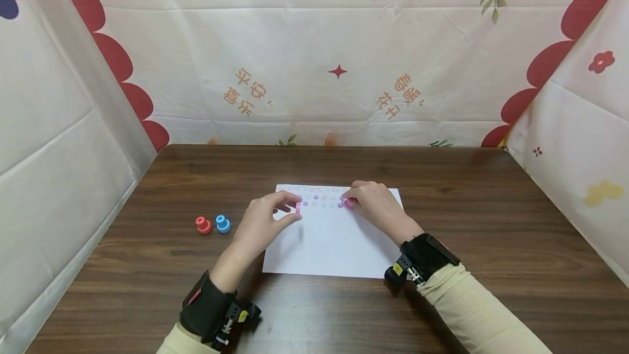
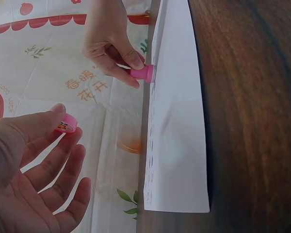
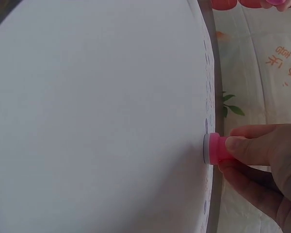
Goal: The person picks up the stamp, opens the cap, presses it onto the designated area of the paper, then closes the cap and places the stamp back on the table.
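Observation:
A white sheet of paper (image 1: 324, 250) lies on the table, with rows of small purple and pink stamped prints (image 1: 319, 198) along its far part. My right hand (image 1: 377, 204) pinches a pink stamp (image 3: 216, 148) by its handle, its pale face right at the paper in the right wrist view. Over the left part of the sheet, my left hand (image 1: 267, 217) holds a small pink cap (image 2: 70, 123) between thumb and index finger. That cap bears a little coloured picture. The other left fingers are spread loosely.
To the left of the paper, a red stamp (image 1: 203, 226) and a blue stamp (image 1: 223, 224) stand side by side on the brown wooden table (image 1: 147, 283). White printed cloth (image 1: 314, 37) hangs behind the table and along both sides.

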A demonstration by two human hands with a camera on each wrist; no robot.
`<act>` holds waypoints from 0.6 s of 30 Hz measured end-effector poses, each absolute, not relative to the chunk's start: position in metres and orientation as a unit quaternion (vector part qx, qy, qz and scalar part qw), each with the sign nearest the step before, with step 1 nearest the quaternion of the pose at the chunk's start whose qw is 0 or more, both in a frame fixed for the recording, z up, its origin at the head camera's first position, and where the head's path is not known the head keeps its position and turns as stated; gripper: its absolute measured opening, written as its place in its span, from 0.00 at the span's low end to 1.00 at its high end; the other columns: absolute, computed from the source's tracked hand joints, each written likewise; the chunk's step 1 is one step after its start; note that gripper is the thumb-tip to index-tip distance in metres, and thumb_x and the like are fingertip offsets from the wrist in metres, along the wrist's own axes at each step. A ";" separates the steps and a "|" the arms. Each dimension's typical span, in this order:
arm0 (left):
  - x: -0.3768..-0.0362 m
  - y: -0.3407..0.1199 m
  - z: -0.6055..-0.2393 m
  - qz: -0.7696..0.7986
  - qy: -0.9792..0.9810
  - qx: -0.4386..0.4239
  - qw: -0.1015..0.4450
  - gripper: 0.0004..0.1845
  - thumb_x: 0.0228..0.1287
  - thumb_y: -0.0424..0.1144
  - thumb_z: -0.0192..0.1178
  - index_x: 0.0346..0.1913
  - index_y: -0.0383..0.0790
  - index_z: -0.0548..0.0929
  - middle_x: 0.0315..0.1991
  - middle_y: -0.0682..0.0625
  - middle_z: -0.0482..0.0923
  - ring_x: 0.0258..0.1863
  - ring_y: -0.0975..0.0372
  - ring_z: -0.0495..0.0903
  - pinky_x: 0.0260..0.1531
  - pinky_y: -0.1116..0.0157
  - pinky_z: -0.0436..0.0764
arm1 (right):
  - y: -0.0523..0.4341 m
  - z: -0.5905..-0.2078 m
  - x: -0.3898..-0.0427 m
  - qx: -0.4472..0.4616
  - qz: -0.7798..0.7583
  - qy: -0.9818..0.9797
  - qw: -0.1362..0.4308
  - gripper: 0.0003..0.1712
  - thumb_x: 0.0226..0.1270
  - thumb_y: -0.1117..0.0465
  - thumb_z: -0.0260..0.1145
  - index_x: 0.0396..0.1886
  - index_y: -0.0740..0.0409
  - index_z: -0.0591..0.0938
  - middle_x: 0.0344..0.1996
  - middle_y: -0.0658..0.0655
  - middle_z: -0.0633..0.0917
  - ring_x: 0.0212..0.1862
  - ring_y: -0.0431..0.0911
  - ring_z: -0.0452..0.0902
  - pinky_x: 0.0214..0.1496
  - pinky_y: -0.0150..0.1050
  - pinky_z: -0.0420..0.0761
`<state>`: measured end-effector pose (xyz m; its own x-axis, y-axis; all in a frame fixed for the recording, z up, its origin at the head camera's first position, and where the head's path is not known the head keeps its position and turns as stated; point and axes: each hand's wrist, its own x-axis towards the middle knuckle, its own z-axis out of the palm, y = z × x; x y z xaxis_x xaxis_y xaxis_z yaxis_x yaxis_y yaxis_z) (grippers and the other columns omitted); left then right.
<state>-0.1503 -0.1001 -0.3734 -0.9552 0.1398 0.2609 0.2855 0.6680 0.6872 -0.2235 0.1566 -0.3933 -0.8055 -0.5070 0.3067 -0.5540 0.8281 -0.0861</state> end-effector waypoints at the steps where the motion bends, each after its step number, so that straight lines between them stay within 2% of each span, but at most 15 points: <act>1: -0.150 -0.100 -0.374 -0.390 -0.909 -0.116 0.093 0.16 0.59 0.41 0.72 0.50 0.48 0.86 0.44 0.52 0.88 0.45 0.59 0.86 0.52 0.54 0.83 | 0.157 -0.393 -0.224 0.280 0.087 -0.946 0.135 0.12 0.61 0.67 0.72 0.44 0.53 0.91 0.36 0.53 0.89 0.40 0.50 0.86 0.47 0.43 0.87; 18: -0.149 -0.102 -0.369 -0.399 -0.906 -0.112 0.087 0.16 0.58 0.39 0.73 0.51 0.47 0.86 0.44 0.52 0.88 0.45 0.58 0.86 0.52 0.54 0.83 | 0.156 -0.388 -0.224 0.275 0.082 -0.951 0.110 0.13 0.62 0.67 0.71 0.45 0.54 0.90 0.38 0.54 0.89 0.41 0.50 0.85 0.49 0.43 0.86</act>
<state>-0.1495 -0.1015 -0.3694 -0.9597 0.1341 0.2468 0.2726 0.6572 0.7027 -0.2242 0.1557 -0.3876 -0.8240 -0.5061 0.2546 -0.5423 0.8346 -0.0962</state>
